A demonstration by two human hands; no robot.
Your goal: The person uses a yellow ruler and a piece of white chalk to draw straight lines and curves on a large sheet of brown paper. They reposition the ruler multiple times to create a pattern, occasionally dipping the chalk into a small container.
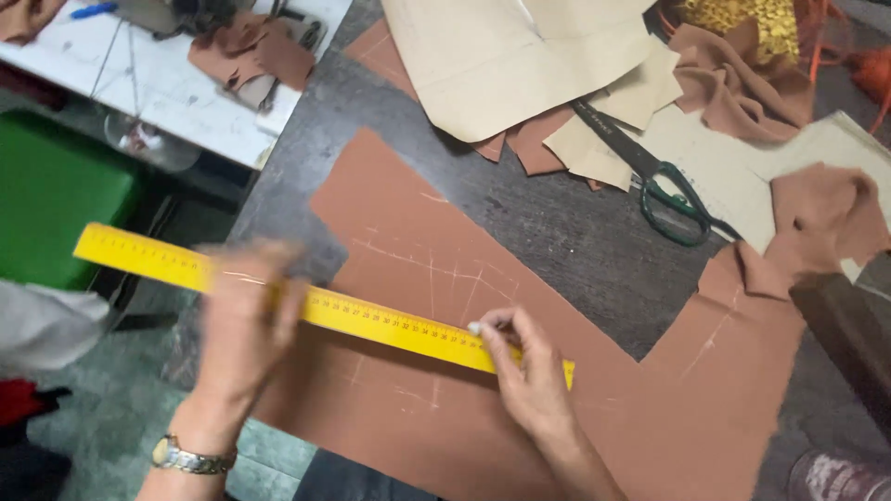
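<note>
The right hand (531,378) pinches a small white chalk (475,327) against the long yellow ruler (316,303); the left hand (243,320) presses it flat onto brown fabric (520,371) on the dark bench (566,232). Marking seems underway; a steady ruler matters next.

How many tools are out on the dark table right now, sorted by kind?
Rulers: 1, the yellow ruler pressed down by the left hand.
Chalk pieces: 1, the white chalk pinched in the right hand, at the ruler's edge on the brown fabric.
Scissors: 1, the green-handled scissors lying on the paper patterns.
Total: 3
</note>
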